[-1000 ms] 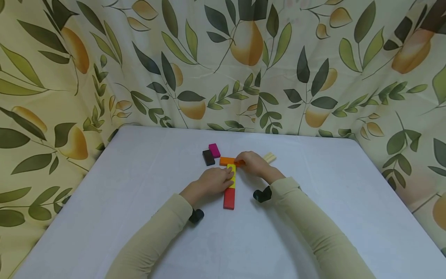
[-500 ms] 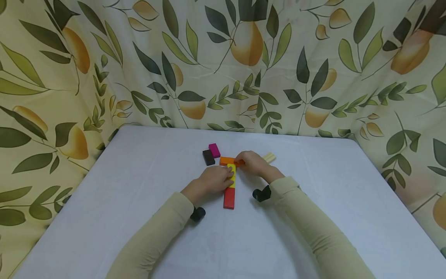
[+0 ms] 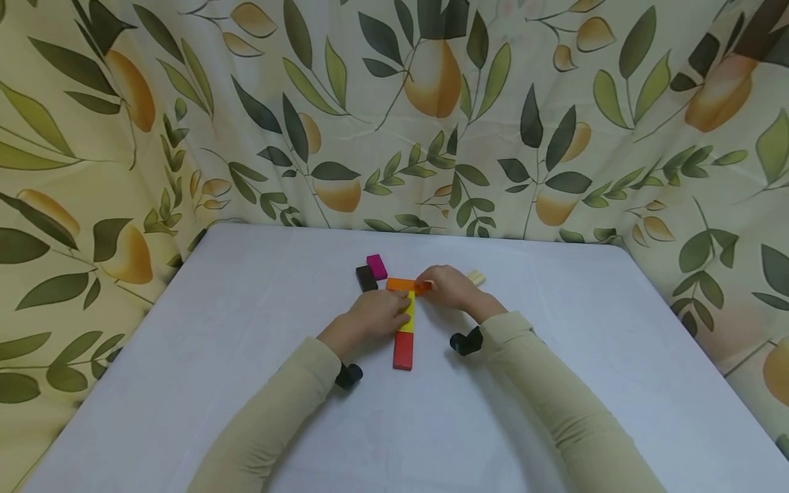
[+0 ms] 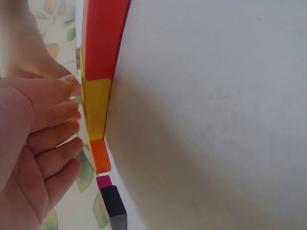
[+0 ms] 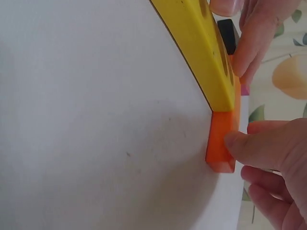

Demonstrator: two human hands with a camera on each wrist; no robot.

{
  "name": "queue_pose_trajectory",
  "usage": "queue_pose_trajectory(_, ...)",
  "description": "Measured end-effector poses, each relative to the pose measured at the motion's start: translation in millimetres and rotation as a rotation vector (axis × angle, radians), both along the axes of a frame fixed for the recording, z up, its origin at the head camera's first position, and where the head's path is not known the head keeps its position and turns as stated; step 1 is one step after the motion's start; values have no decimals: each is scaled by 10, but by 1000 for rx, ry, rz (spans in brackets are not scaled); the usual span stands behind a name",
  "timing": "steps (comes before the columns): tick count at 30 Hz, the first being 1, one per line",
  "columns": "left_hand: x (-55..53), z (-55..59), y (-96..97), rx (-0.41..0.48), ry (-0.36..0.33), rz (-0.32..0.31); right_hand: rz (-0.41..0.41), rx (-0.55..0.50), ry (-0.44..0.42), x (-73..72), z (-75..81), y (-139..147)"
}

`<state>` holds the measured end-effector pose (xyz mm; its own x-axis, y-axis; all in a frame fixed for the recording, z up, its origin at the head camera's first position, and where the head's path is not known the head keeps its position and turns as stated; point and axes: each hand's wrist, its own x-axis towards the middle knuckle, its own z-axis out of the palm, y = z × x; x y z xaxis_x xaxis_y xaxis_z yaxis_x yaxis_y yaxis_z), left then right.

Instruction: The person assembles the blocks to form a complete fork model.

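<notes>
Orange block (image 3: 401, 283) lies on the white table (image 3: 542, 287), crosswise at the far end of the yellow block (image 3: 410, 318) and touching it; the two make a T. Red block (image 3: 403, 351) butts against yellow's near end, in line. Beyond yellow's far end, to its left: dark block (image 3: 366, 278) and magenta block (image 3: 377, 266), close together. To yellow's far right, past the right hand (image 3: 453, 287): pale block (image 3: 477, 277), partly covered.

Head view gives the full layout, though the right hand hides some of orange. Right wrist view uncovers that stretch: orange's right end jutting past yellow, plus dark marks along yellow's upper face. Left wrist view shows the left sides of red and yellow running in one line, orange's left end beyond.

Left hand (image 3: 376, 313) beside yellow, fingers loosely extended, slightly apart, tips at its upper face; pressure, cannot tell. Right hand pinches orange's right end, thumb against index finger, remaining fingers bent.
</notes>
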<state>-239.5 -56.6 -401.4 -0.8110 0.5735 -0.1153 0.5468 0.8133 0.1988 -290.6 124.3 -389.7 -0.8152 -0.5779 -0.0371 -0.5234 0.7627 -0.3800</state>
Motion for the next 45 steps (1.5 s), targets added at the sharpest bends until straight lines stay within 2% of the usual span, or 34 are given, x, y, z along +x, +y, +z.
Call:
queue_pose_trajectory(8,-36,-4,-29,40,-52,62,-56,24,5,-41,5,149)
queue_pose_trajectory(13,-48,5,-2,40,-71,53,-97,6,-24,-53,11,247)
queue_pose_trajectory(20,-80,-12,9,15,-53,45,-185,-49,-63,-67,42,470)
queue_pose_trajectory(30,-75,-12,27,37,-95,66,-249,-65,-1,-16,18,672)
queue_pose_trajectory(38,-74,-36,44,29,-98,51,-251,-49,-1,7,-66,705)
queue_pose_trajectory(45,-91,-80,66,0,-86,41,-241,-4,82,12,-104,699)
